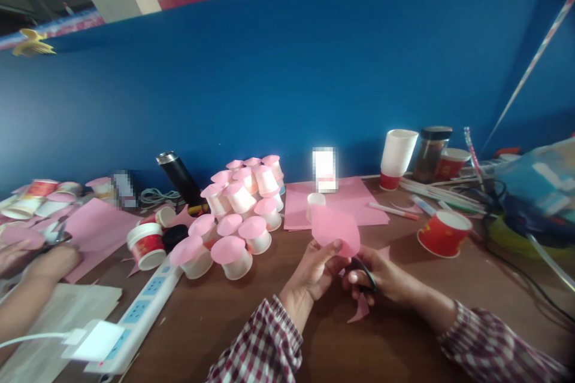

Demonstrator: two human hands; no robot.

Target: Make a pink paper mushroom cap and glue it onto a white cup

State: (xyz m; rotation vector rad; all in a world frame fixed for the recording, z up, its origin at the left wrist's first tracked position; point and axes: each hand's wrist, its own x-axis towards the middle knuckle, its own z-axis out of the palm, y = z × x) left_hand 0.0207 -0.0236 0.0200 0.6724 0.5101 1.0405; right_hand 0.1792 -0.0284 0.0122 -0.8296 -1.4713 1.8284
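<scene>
Left hand [317, 269] pinching pink paper [336, 230], scissors [366, 272] beside

Pile of pink-topped white cups [238, 209], white power strip [135, 311], black flask [179, 178], red paper cup [444, 232], stacked white cups [398, 155], dark-lidded jar [432, 152]

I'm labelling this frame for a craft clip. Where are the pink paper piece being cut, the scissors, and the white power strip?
pink paper piece [336, 228], head view, middle of the sheet above the left hand.
scissors [367, 274], head view, black handle loop in the right hand.
white power strip [142, 305], head view, top face beside the sockets.
</scene>
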